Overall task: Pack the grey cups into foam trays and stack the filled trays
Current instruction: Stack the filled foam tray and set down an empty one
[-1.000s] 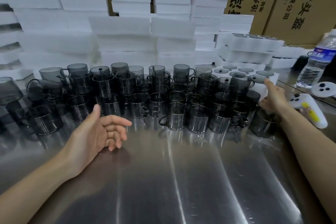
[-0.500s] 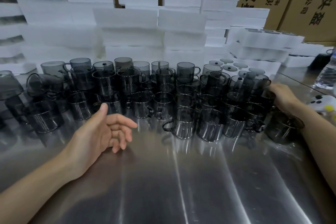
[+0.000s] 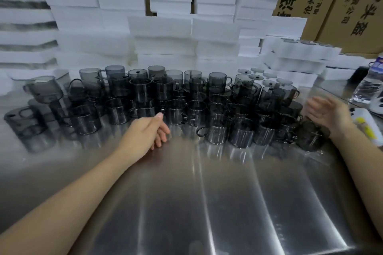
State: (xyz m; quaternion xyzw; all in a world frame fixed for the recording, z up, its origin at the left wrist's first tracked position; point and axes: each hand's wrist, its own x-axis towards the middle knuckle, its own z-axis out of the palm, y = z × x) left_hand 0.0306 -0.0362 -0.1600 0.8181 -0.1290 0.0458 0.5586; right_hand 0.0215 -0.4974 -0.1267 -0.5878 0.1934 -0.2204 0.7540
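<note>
— Left hand (image 3: 145,133) now sits closer to the grey cups (image 3: 216,132) than before, fingers loosely curled, holding nothing.
— And the right hand (image 3: 328,113)?
— Blurred, fingers spread, empty, above the cups' right end. Cups crowd the counter (image 3: 207,203) before the stacked foam trays (image 3: 161,27).

A shiny steel table (image 3: 207,203) fills the lower frame, bearing massed grey cups (image 3: 217,134) across the middle and foam trays (image 3: 165,27) behind.
</note>
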